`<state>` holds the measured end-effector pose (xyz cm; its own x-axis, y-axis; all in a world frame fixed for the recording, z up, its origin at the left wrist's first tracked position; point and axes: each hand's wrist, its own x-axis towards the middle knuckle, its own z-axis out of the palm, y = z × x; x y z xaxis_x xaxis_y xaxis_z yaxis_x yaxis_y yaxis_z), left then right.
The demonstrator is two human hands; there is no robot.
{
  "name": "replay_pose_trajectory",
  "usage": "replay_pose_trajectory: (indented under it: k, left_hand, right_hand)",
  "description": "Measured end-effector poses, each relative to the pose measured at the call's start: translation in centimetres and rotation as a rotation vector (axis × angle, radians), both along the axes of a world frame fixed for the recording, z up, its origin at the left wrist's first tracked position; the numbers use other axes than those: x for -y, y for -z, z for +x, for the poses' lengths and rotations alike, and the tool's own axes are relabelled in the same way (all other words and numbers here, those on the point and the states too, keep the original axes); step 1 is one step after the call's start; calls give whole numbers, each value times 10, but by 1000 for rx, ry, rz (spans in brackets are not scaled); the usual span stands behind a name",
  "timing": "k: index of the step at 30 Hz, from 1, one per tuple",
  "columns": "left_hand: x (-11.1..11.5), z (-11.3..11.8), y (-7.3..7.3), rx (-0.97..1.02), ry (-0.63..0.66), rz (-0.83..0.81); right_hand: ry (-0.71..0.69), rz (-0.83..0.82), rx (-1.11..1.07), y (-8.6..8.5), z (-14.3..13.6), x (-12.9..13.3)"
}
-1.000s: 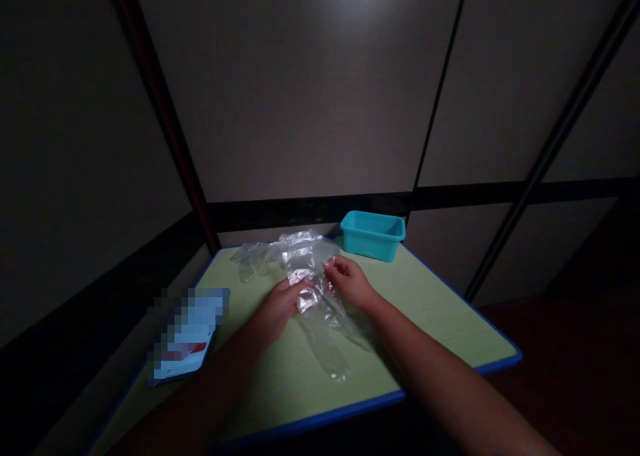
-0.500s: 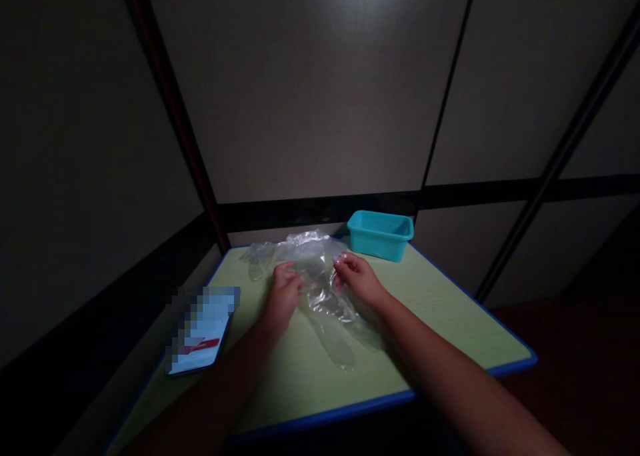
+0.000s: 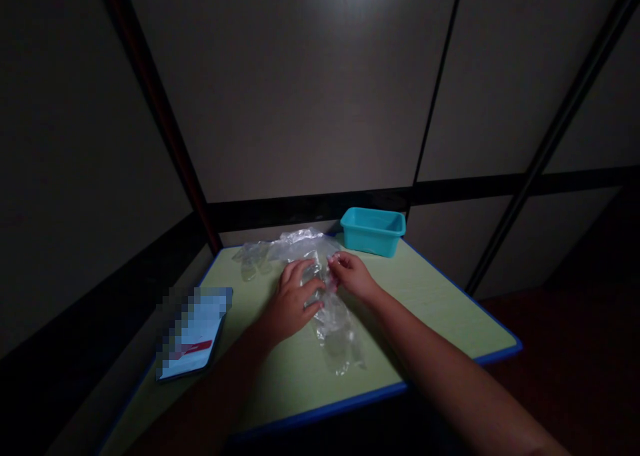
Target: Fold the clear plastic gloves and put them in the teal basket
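Note:
A crumpled, see-through plastic glove (image 3: 337, 339) with rounded finger ends hangs or lies between my hands, its lower part toward the table's front. My right hand (image 3: 353, 274) pinches its upper edge between thumb and fingers. Spread over its left side is my left hand (image 3: 295, 303), fingers apart and touching the film. Behind them lies more clear plastic (image 3: 295, 244), also with rounded finger-like ends at its left; where one piece stops and the other begins is hard to make out.
A turquoise plastic basket (image 3: 373, 243) stands at the back right of the pale green table (image 3: 425, 316), which has a blue edge. At the left lies a tablet or phone (image 3: 197, 339) with a lit, partly blurred screen. Panelled walls close off the back and left.
My left hand has opened from a pinch and spread its fingers over the plastic. The glove's lower part has gathered together. My right hand keeps its pinch; the view has shifted slightly.

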<state>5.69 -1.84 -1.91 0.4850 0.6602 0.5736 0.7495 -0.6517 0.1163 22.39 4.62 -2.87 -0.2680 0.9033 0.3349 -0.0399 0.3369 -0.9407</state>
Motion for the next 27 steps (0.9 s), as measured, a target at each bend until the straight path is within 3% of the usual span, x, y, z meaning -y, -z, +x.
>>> replay_pose_trajectory:
  k: [13, 22, 27]
  left_hand:
    - [-2, -2, 1, -6, 49, -14]
    - [-2, -1, 1, 24, 83, -45]
    - [0, 2, 1, 36, 88, -47]
  right_hand:
    - [-80, -93, -17, 2, 1, -2]
    - [-108, -412, -282, -5, -3, 6]
    - [-143, -474, -319, -9, -5, 10]
